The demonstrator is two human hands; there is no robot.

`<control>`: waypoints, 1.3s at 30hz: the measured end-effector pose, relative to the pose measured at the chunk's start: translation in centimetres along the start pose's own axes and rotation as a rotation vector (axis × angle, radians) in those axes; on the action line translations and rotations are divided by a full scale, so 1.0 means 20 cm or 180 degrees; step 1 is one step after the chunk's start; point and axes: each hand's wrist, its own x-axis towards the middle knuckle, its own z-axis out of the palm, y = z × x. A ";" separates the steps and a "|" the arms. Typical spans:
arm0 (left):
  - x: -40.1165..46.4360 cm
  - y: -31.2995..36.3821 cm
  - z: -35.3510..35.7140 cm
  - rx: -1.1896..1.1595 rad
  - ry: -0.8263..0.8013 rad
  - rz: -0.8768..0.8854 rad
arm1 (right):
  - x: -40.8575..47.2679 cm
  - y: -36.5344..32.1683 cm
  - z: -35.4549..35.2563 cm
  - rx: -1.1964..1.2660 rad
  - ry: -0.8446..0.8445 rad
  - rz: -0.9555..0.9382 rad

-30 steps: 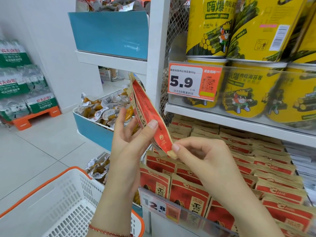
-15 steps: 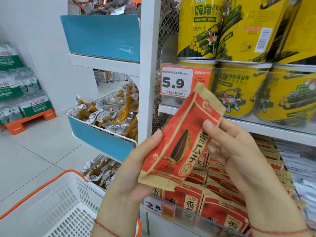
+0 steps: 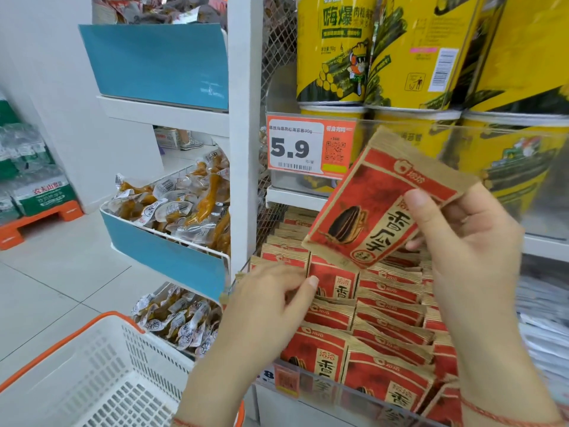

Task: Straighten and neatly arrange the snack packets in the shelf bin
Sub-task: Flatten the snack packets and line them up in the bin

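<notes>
Hidden or unclear: the clear-fronted shelf bin (image 3: 338,392) runs out of view at the lower right, so its far end cannot be seen. Its price label (image 3: 284,380) is half covered by the left wrist and blurred. The left hand (image 3: 264,306) is motion-smeared; its fingers curl loosely over the back rows of packets, and whether they grip one cannot be told. Grey stacked goods (image 3: 542,328) at the right edge are too blurred to identify.

Room: white tiled floor (image 3: 52,288); white shelf upright (image 3: 244,127); mesh backing behind it. Upper shelf holds tall yellow seaweed-snack tubs (image 3: 335,50) above an orange-and-white price tag reading 5.9 (image 3: 308,147). To the left, blue-fronted wire bins (image 3: 166,257) hold clear-wrapped yellowish snacks (image 3: 184,208). White plastic shopping basket with orange rim (image 3: 92,371) sits at lower left. Shrink-wrapped bottled water on an orange pallet (image 3: 40,198) stands by the far wall.

Task item: red-and-kraft-brown paper sunflower-seed packet (image 3: 378,204), printed with a dark seed and large characters, held tilted above the bin. The right hand (image 3: 462,241) pinches its right edge, thumb on the front and fingers behind. Beneath it, matching red-and-brown packets (image 3: 385,334) fill the bin in overlapping rows, mostly upright and leaning back, the rows somewhat uneven.
</notes>
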 end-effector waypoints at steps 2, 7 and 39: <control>0.01 0.01 0.01 0.0151 -0.0003 0.0022 | -0.01 0.02 0.01 -0.0194 -0.0124 0.0012; 0.02 -0.02 0.02 0.0118 -0.0173 -0.0091 | -0.04 0.08 0.03 -0.0978 -0.0527 0.0275; 0.00 -0.01 0.02 0.0308 -0.0248 -0.0156 | -0.07 0.14 0.17 -0.3861 -0.3318 0.0982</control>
